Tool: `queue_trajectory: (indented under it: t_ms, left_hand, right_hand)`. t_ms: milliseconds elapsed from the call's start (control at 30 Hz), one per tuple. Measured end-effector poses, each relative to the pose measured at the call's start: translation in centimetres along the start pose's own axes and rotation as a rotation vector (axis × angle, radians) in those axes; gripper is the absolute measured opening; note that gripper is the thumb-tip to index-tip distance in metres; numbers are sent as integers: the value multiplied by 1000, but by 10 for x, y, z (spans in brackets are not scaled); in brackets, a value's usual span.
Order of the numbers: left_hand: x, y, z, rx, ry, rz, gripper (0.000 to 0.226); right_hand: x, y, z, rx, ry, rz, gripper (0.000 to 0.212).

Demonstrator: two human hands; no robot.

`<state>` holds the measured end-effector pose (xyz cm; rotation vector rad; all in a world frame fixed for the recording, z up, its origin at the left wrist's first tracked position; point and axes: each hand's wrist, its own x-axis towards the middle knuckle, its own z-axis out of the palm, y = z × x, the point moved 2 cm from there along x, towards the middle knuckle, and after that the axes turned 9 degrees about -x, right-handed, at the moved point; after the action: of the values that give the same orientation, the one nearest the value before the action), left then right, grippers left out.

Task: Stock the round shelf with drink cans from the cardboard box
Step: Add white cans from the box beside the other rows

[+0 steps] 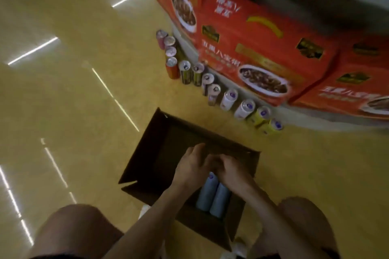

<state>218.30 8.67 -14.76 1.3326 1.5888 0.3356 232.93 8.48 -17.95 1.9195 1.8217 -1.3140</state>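
Reaches both forearms down into the open cardboard box [147,149], bringing left hand [190,166] and right hand [231,171] together over its middle. Cannot tell how far the fingers curl, or what they hold: too blurred. Partly covers the tops of two pale blue drink cans [207,194] side by side in the box's near right part, long axes pointing toward its far wall.

Your open cardboard box [140,153] held two pale cans [208,193] lying side by side; other cans [228,100] stood lining the round shelf [328,125].
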Motion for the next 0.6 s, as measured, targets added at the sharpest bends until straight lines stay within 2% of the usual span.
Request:
queue_trajectory:
  t_ms: [200,333,600]
  left_hand:
    - [55,-86,60,30,-8,-127,48]
    - [60,-128,89,41,-90,-206,53]
    - [55,-153,123,64,-148,-203,66]
  right_hand:
    - [63,32,39,-133,-226,43,28]
    - [84,41,44,-231,-240,46,52]
    - [90,48,54,-369,-358,40,51]
